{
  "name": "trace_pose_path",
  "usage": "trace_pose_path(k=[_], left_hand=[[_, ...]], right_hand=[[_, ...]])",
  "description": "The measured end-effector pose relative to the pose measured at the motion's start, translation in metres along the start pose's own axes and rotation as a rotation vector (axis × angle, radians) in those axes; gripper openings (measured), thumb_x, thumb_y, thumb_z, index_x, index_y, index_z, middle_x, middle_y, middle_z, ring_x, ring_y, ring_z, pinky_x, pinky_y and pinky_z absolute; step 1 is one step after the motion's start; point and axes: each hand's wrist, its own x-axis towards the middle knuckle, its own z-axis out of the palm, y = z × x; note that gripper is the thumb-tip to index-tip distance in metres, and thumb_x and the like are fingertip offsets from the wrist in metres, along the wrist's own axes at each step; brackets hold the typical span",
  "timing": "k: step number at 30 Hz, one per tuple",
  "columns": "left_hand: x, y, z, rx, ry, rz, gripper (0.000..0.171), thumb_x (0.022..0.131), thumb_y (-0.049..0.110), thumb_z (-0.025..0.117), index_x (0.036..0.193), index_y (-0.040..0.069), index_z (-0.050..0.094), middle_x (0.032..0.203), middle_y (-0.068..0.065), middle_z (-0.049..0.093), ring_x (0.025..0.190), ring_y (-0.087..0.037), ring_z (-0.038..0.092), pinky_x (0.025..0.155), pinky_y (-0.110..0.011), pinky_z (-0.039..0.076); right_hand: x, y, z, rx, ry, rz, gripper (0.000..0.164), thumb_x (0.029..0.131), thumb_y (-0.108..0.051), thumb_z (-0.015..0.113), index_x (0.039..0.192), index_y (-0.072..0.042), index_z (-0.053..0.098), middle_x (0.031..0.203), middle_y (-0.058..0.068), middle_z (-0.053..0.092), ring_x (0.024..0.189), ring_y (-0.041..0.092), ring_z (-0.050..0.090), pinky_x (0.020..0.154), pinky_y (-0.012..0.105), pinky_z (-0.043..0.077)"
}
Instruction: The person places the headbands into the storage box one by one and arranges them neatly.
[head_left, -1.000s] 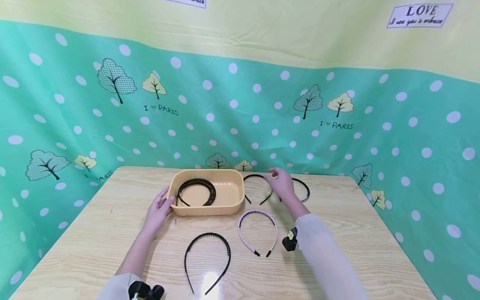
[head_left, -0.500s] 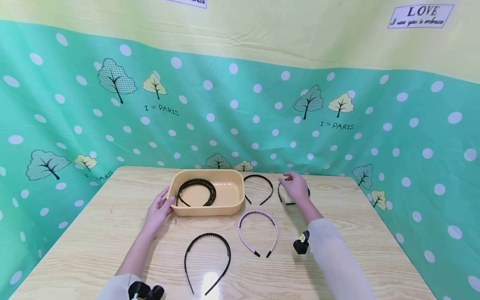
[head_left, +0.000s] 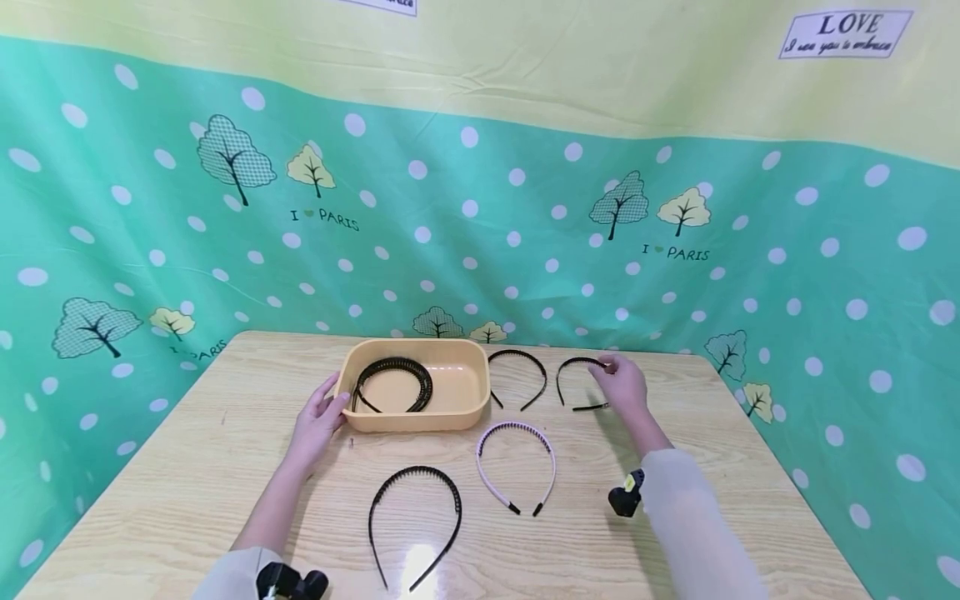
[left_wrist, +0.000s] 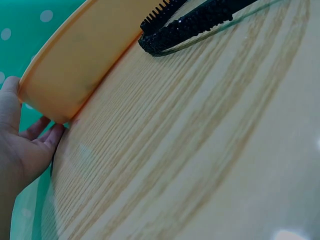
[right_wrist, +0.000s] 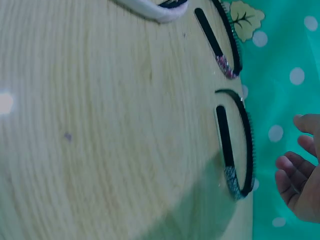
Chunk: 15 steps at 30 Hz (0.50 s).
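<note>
Left hand [head_left: 315, 425] grips a tub [head_left: 416, 422] by its end, empty right hand [head_left: 626, 389] curls loosely, partly hides a black headband [head_left: 576, 360], runs off right wrist view

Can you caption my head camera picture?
Left hand holding a tan bin of black headbands, a lilac headband lying nearby.

Curtain [head_left: 420, 258] behind table [head_left: 187, 483]. Bin [head_left: 416, 422] on table near far edge, left of centre; bundled headbands [head_left: 426, 387] inside, toward its left end. Left hand [head_left: 317, 423] at bin's front left corner. Just right of bin, back middle band [head_left: 517, 352]; farther right, back corner band [head_left: 579, 361], right hand [head_left: 622, 383] above its right side. Front right band [head_left: 513, 424] before back middle band, open end toward person. Nearest band [head_left: 416, 469] before bin, left of front right band, ends likewise nearward.
</note>
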Motion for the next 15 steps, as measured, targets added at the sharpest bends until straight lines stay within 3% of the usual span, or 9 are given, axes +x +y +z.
trace_pose_path(k=[8, 15], left_hand=[[0.000, -0.001, 0.000, -0.016, 0.000, 0.002, 0.066, 0.094, 0.039, 0.053, 0.149, 0.020, 0.023, 0.147, -0.025, 0.032, 0.107, -0.001, 0.054, 0.087, -0.011, 0.050], [-0.001, -0.001, 0.000, -0.018, -0.004, 0.024, 0.066, 0.094, 0.039, 0.052, 0.150, 0.019, 0.022, 0.147, -0.026, 0.031, 0.108, -0.001, 0.053, 0.087, -0.010, 0.050]], right_hand=[[-0.008, 0.015, -0.009, -0.012, -0.001, 0.090, 0.046, 0.093, -0.030, 0.056, 0.127, 0.000, 0.053, 0.113, 0.023, 0.058, 0.098, 0.035, 0.056, 0.079, 0.043, 0.049], [-0.012, 0.029, -0.011, -0.007, 0.010, 0.128, 0.046, 0.093, -0.030, 0.056, 0.126, 0.001, 0.053, 0.108, 0.021, 0.059, 0.094, 0.031, 0.056, 0.071, 0.035, 0.049]])
